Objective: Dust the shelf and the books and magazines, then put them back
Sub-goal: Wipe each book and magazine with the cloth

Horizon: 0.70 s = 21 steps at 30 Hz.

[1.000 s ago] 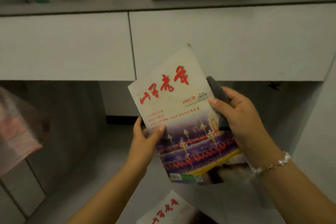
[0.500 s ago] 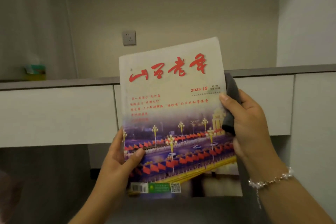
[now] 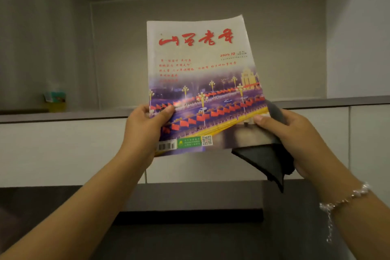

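I hold the magazine (image 3: 200, 82) upright in front of me, its cover with red title letters facing me, raised before the open niche above the shelf (image 3: 63, 115). My left hand (image 3: 145, 129) grips its lower left edge, the thumb lying across the cover and the other fingers hidden behind it. My right hand (image 3: 295, 139) pinches the lower right corner, thumb on the cover, and it holds also the dark cloth (image 3: 268, 160) against the back of the magazine; one corner of the cloth hangs down below the hand. Both forearms reach up from the bottom of the view, and a beaded bracelet (image 3: 346, 198) sits on my right wrist. Far left on the shelf stands a small yellow and green container (image 3: 55, 100); what is in it I cannot tell
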Each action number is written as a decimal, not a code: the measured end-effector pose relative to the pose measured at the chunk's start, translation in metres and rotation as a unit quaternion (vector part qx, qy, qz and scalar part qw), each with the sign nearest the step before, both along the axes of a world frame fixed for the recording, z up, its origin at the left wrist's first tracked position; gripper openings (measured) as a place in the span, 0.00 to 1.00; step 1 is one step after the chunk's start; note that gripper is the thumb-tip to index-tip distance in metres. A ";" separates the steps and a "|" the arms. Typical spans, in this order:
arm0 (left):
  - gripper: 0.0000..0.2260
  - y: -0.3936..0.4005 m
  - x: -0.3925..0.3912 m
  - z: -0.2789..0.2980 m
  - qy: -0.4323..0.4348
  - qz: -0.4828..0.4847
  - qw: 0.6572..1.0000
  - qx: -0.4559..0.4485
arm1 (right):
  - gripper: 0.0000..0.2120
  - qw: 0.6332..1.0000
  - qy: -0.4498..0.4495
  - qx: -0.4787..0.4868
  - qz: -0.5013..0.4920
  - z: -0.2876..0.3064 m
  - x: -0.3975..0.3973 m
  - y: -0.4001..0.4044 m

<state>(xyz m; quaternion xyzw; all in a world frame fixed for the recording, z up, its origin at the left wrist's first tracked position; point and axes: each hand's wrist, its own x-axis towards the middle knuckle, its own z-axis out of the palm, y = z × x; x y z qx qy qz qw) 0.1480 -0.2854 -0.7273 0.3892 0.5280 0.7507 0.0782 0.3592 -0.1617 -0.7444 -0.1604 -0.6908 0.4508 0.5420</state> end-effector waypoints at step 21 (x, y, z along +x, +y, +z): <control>0.40 0.012 -0.013 0.023 -0.072 -0.293 0.948 0.105 | 0.04 0.974 0.158 -0.164 0.016 0.045 -0.046 0.029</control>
